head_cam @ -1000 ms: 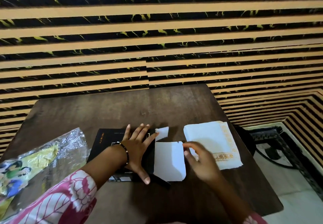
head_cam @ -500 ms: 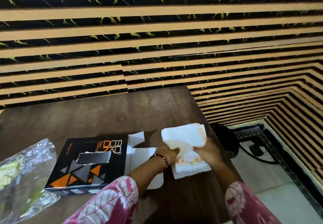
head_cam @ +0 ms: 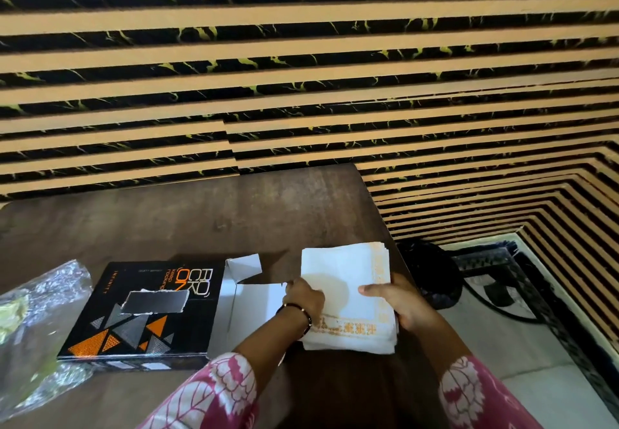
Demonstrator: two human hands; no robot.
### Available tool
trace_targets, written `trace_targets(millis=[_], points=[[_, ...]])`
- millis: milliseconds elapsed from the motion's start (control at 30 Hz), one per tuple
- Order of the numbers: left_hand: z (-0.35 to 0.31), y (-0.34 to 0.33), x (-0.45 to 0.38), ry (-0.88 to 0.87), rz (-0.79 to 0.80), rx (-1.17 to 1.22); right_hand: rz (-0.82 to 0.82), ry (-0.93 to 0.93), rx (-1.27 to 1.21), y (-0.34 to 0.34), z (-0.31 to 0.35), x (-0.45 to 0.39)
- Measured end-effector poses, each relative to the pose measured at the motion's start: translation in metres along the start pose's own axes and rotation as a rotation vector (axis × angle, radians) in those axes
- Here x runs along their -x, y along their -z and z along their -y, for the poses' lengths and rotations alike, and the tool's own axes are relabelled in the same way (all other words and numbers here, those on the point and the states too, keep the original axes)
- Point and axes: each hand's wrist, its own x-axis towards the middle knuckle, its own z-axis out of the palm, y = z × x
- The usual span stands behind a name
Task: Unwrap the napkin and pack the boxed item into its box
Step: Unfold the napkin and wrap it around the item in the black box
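A folded white napkin (head_cam: 341, 277) with an orange patterned border lies near the right edge of the brown table (head_cam: 207, 217). My left hand (head_cam: 303, 298) grips its left edge, a beaded bracelet on the wrist. My right hand (head_cam: 398, 301) holds its right edge, thumb on top. To the left lies a flat black box (head_cam: 147, 311) with orange and grey triangles, its white end flaps (head_cam: 249, 298) open toward the napkin. Whatever the napkin wraps is hidden.
A crinkled clear plastic bag (head_cam: 40, 324) lies at the table's left edge. The striped wall runs right behind the table. Off the right edge, on the floor, sit a dark round object (head_cam: 432, 271) and a patterned mat (head_cam: 509, 281).
My left hand left the black box and both hands moved right onto the napkin. The view swung right; the box top now shows in full.
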Motion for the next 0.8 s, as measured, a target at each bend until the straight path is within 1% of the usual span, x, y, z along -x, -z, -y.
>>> trace_targets(millis=[100,133,200,267,333,400,467,533,600,667,700,767,800], points=[[0.006,0.004,0.007,-0.069,0.052,0.139,0.067,0.078,-0.092,0.002,-0.006,0.013],[0.007,0.006,0.011,-0.09,0.075,0.222,0.093,0.105,-0.127,0.004,-0.007,0.017],[0.007,0.013,0.019,-0.117,0.158,0.462,0.157,0.162,-0.252,0.012,-0.009,0.025],[0.004,0.019,0.028,-0.134,0.307,0.702,0.241,0.197,-0.358,0.021,-0.004,0.032],[-0.002,0.026,0.036,-0.127,0.484,0.867,0.323,0.192,-0.439,0.027,0.003,0.038],[-0.007,0.032,0.041,-0.06,0.605,1.034,0.392,0.175,-0.522,0.033,0.011,0.041],[-0.012,0.036,0.047,0.006,0.676,1.174,0.417,0.157,-0.57,0.036,0.018,0.043],[-0.016,0.037,0.053,0.033,0.695,1.207,0.395,0.123,-0.555,0.037,0.018,0.042],[-0.017,0.038,0.057,0.029,0.696,1.184,0.369,0.076,-0.532,0.037,0.013,0.042],[-0.016,0.038,0.056,0.038,0.647,1.088,0.342,0.069,-0.517,0.04,0.008,0.043],[-0.015,0.039,0.054,0.049,0.593,1.012,0.329,0.072,-0.509,0.041,0.006,0.042],[-0.006,0.036,0.045,0.088,0.538,0.911,0.339,0.07,-0.5,0.042,0.008,0.045],[-0.001,0.034,0.04,0.093,0.529,0.904,0.352,0.067,-0.49,0.041,0.011,0.046]])
